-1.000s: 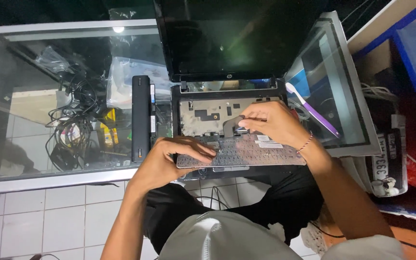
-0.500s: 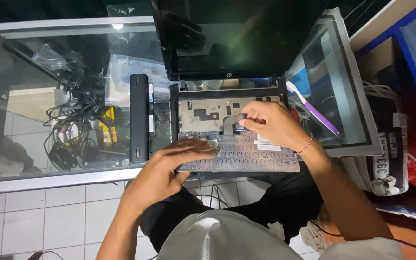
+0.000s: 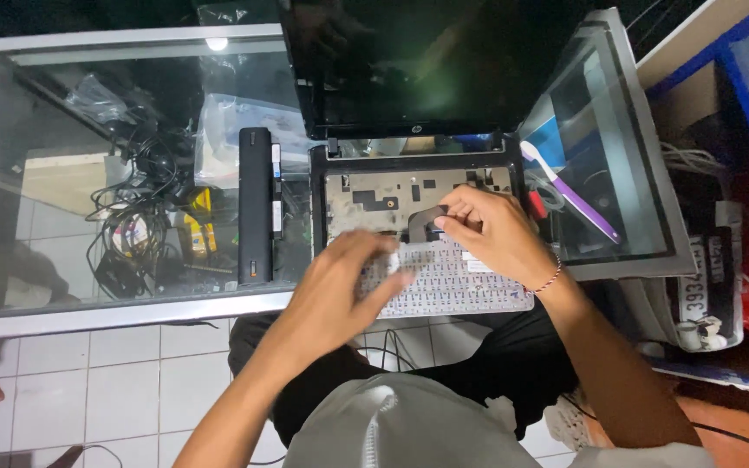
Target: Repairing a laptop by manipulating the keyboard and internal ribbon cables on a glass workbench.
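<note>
Keyboard [image 3: 465,282] partly hidden under left hand [image 3: 340,290]; right hand [image 3: 491,230] pinching ribbon cable [image 3: 422,221].

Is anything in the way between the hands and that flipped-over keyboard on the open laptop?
Nothing visible is. The left hand lies right on the loose keyboard, and the right hand pinches the dark ribbon cable at its top edge. The long black battery and the purple toothbrush lie off to either side.
</note>
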